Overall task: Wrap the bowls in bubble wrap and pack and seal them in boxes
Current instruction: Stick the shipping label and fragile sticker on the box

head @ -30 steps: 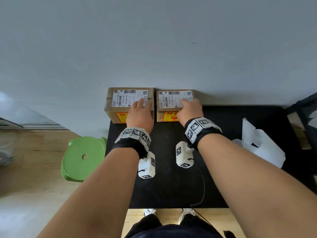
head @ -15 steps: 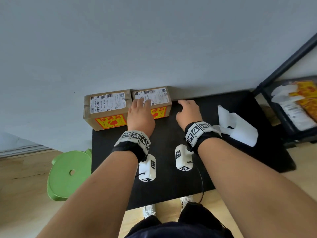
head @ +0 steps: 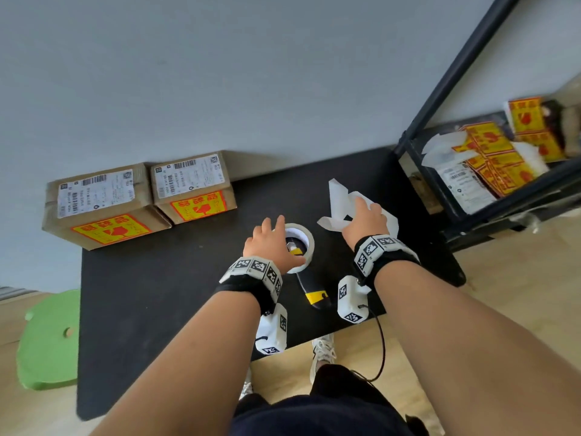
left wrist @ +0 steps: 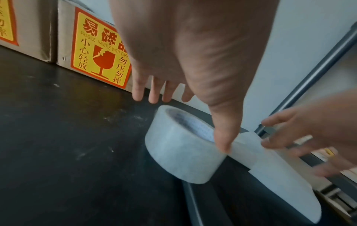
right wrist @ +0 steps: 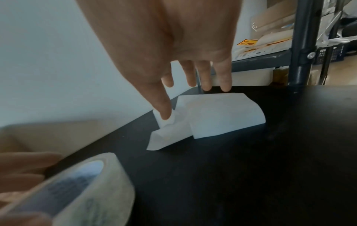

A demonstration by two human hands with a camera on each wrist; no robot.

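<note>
Nearest the front edge of the black tabletop (head: 151, 309), a black-and-yellow utility knife (head: 311, 289) lies flat, its far end under the tape roll (head: 303, 243). Tape roll is clear packing tape with a white core, lying on its side toward the middle of the tabletop. Left hand (head: 272, 247) is over the roll, fingers spread and fairly straight, thumb tip touching the roll's near rim in the left wrist view; not closed around it, so relaxed, grasping nothing. Right hand (head: 364, 223) is just right of the roll, palm down, fingers extended over white backing paper (head: 338, 199); thumb tip touches a curled strip of it in the right wrist view, other fingertips sit just above the far edge of the paper. Released, no grip.

At the far-left corner of the tabletop, two brown cardboard boxes (head: 147, 196) sit side by side touching, against the grey wall (head: 251, 73). Both closed, each with a white barcode shipping label on top and a yellow-red fragile sticker on the near face; left box overhangs the left edge. No bowls or bubble wrap visible.

Off the right edge, a black metal shelf (head: 440, 190) holds loose fragile stickers (head: 496, 155) and labels. Green stool (head: 47, 341) on the floor off the left edge.
</note>
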